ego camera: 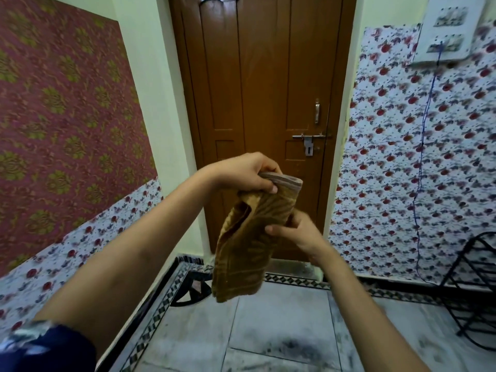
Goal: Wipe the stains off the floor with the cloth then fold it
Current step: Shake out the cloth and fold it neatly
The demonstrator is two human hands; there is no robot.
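Both forearms reached forward. Left hand [247, 173] gripped the brown cloth [247, 237] at its 12 o'clock edge; right hand [292, 232] pinched its 3 o'clock side, above the floor [281, 331].

I see the cloth [247, 237] hanging in the air above the floor [281, 331], in front of the door [257, 76]. My left hand [244, 173] pinches its top edge; my right hand [292, 232] grips it lower, on its right side. A wire rack [472, 291] stands on the floor at far right, against the wall [402, 157].
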